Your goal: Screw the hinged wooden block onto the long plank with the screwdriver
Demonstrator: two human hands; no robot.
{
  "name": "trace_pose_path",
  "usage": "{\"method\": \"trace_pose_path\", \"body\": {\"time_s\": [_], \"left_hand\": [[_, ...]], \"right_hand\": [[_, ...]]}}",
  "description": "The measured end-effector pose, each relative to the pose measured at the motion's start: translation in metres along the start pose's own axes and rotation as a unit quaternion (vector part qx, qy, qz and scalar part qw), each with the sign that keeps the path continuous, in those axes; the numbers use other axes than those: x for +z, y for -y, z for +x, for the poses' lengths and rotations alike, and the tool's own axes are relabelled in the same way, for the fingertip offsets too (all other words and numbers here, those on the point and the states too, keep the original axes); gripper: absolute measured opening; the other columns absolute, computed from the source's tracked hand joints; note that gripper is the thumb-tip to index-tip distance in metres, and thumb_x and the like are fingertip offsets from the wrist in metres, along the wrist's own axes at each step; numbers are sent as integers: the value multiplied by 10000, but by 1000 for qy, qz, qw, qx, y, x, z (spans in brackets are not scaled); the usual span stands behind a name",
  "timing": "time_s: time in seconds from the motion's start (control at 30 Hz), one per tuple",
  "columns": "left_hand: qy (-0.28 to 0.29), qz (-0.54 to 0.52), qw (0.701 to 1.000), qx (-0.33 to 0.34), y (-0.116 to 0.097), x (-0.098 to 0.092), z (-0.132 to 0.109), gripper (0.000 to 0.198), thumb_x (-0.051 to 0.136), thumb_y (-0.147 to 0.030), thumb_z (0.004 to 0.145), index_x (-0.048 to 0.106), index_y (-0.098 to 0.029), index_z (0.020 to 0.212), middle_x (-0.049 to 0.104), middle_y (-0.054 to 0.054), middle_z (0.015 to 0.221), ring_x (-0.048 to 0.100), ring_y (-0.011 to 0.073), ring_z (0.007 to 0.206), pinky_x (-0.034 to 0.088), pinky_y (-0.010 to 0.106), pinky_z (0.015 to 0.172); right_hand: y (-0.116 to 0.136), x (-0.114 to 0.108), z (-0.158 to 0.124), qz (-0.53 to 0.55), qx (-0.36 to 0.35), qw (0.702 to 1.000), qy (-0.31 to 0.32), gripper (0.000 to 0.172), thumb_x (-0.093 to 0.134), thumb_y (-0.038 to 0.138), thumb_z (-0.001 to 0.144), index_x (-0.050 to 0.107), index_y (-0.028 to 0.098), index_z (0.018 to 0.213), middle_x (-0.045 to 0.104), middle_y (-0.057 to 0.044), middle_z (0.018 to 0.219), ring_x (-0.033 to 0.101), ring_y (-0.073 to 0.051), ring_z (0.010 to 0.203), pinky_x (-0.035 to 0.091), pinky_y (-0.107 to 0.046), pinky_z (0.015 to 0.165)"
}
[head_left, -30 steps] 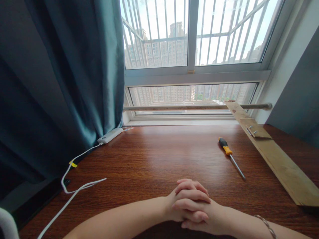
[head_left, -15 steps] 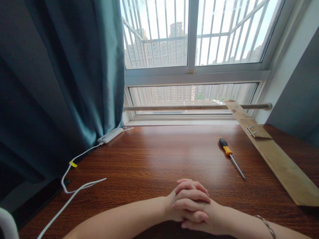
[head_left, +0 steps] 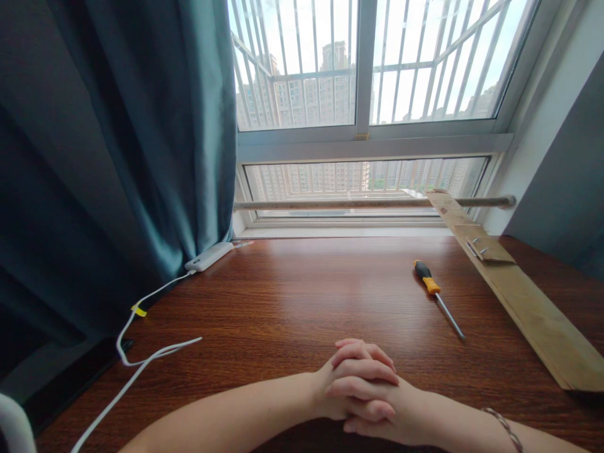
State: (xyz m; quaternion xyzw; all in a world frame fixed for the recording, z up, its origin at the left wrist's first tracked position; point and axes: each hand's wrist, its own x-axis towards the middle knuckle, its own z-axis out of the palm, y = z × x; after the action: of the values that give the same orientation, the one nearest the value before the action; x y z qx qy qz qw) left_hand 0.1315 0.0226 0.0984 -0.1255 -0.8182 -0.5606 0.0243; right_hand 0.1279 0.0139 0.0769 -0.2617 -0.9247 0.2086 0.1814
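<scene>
At the near side of the brown wooden table (head_left: 302,302), my left hand (head_left: 333,390) and my right hand (head_left: 401,412) are clasped together, their fingers interlaced. Both are closed, and no object shows between them. A bracelet (head_left: 503,425) circles my right wrist. Beyond the hands to the right lies a screwdriver (head_left: 430,283) with a black and yellow handle, its metal shaft pointing toward me. Farther right is a long flat strip of brown cardboard (head_left: 533,308), with a few screws or nails (head_left: 476,245) on a smaller piece near its far end.
On the left, a white power strip (head_left: 210,257) lies against the blue curtain (head_left: 202,126), and its white cable (head_left: 127,390) runs toward me. A yellow tag (head_left: 138,311) is on the cable. Behind the table are a metal rail (head_left: 340,204) and a barred window.
</scene>
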Motion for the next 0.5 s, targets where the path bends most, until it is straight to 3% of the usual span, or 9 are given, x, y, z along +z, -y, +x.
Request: {"method": "trace_pose_path", "body": {"time_s": [0.23, 0.37, 0.5], "left_hand": [[27, -8, 1000, -3, -2, -3, 2, 330, 655, -269, 685, 578, -279, 1006, 568, 11, 973, 569, 249, 1074, 592, 260, 645], [27, -20, 999, -11, -1, -7, 5, 304, 655, -271, 688, 595, -293, 985, 569, 9, 944, 585, 235, 1028, 584, 246, 612], [63, -34, 997, -7, 8, -13, 10, 309, 658, -251, 675, 614, -308, 976, 581, 17, 929, 579, 254, 1029, 577, 265, 589]], "right_hand": [[-1, 4, -1, 6, -7, 999, -36, 449, 651, 399, 784, 551, 326, 1216, 393, -22, 1298, 338, -216, 1244, 350, -375, 1056], [-2, 5, 0, 0, -8, 999, -34, 438, 644, 409, 789, 560, 316, 1209, 407, -35, 1281, 355, -226, 1235, 358, -382, 1048], [-2, 5, 0, -10, -19, 999, -42, 422, 619, 426, 804, 557, 313, 1206, 408, -38, 1282, 349, -225, 1240, 365, -395, 1042]]}}
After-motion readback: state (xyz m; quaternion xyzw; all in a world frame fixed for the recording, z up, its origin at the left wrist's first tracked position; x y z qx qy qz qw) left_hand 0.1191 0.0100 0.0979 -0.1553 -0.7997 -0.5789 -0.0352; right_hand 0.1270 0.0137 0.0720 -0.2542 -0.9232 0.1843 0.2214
